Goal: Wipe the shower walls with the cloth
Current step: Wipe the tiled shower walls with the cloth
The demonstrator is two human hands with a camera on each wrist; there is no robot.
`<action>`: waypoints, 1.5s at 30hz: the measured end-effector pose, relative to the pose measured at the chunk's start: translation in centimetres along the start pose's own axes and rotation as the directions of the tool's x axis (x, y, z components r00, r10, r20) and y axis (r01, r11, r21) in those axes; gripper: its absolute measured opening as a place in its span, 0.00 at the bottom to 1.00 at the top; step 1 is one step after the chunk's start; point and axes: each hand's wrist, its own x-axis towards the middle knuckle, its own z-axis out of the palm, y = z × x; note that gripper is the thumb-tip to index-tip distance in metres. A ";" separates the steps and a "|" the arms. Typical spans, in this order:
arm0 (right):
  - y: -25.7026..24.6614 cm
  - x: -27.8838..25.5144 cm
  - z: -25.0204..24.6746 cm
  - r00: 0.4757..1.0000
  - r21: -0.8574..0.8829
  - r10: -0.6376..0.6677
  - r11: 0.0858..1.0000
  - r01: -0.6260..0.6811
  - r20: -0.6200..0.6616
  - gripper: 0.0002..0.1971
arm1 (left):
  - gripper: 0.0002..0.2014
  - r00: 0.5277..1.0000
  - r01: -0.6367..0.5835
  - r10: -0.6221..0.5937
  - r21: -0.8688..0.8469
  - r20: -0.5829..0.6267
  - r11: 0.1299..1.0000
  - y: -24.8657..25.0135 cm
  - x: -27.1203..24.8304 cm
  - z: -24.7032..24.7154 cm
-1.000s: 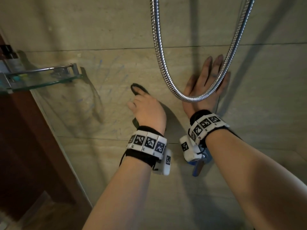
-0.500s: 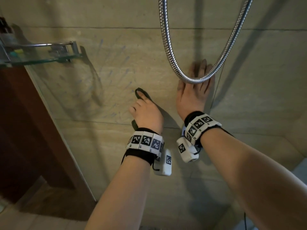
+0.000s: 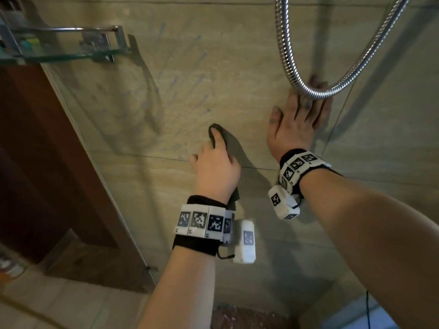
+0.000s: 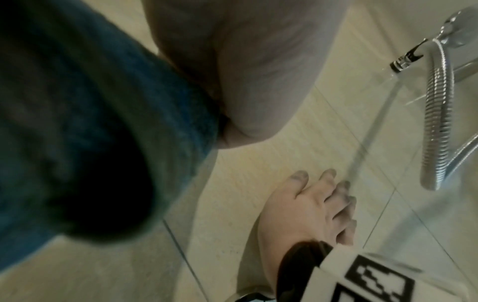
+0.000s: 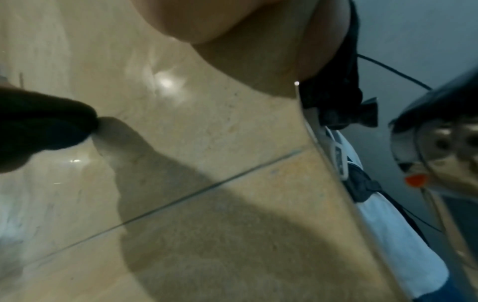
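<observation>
Your left hand [image 3: 215, 167] pressed the dark cloth [image 3: 217, 132] on the shower wall [image 3: 237, 67], fingers curled over it. Your right hand [image 3: 294, 122] lay flat, fingers straight, under the hose [image 3: 308, 91].

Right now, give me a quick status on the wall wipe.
Left hand presses cloth on wall. Right hand flat on wall. Shower hose loops over right fingers.
</observation>
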 end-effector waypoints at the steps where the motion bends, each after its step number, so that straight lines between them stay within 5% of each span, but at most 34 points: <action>1: 0.0 0.0 0.1 1.000 -0.002 0.004 1.000 -0.004 -0.015 0.29 | 0.34 0.997 -0.006 0.006 -0.004 -0.079 1.000 -0.2 -0.3 0.3; 4: -0.2 0.0 0.3 1.000 0.008 0.001 1.000 -0.001 -0.016 0.29 | 0.36 0.988 -0.062 0.058 -0.020 -0.143 0.998 -0.6 -0.6 1.6; 10: -0.1 -0.1 0.2 0.997 -0.053 -0.041 0.998 0.038 -0.066 0.29 | 0.44 0.996 -0.087 0.087 0.084 0.002 0.993 -0.7 -0.8 3.9; 18: 0.4 -0.2 0.9 0.993 -0.092 -0.062 0.994 0.053 -0.104 0.29 | 0.42 0.966 -0.071 0.107 0.159 -0.234 0.985 -1.2 1.2 5.6; 21: 0.3 -0.2 1.0 0.995 -0.085 -0.044 0.996 0.036 -0.086 0.29 | 0.40 0.950 0.046 0.013 0.180 -0.313 0.983 -2.2 1.8 6.0; 29: 0.2 -0.2 1.1 0.994 -0.061 -0.043 0.997 0.036 -0.105 0.29 | 0.36 0.933 0.326 -0.308 0.073 -0.185 0.943 -2.4 2.9 5.8; 32: 0.1 -0.2 1.3 0.995 -0.013 -0.021 1.000 0.020 -0.094 0.29 | 0.38 0.938 0.305 -0.280 0.097 -0.205 0.948 -1.6 2.7 5.9; 35: 0.2 -0.2 1.2 0.992 -0.046 -0.050 0.998 0.044 -0.116 0.28 | 0.39 0.958 0.157 -0.115 0.147 -0.263 0.976 -1.3 1.9 6.3; 38: 0.1 -0.2 1.2 0.993 -0.040 -0.044 0.998 0.039 -0.105 0.28 | 0.40 0.995 -0.013 0.034 0.218 -0.091 0.976 -0.8 0.8 6.3; 42: 0.3 -0.3 1.1 0.991 -0.095 -0.040 0.995 0.028 -0.126 0.26 | 0.42 0.975 0.044 0.010 0.237 -0.224 0.971 -1.6 0.9 6.1; 45: -0.9 -0.5 1.4 0.992 -0.150 0.006 0.988 -0.025 -0.125 0.25 | 0.38 0.991 0.123 -0.108 0.214 -0.078 0.969 -2.2 1.0 5.8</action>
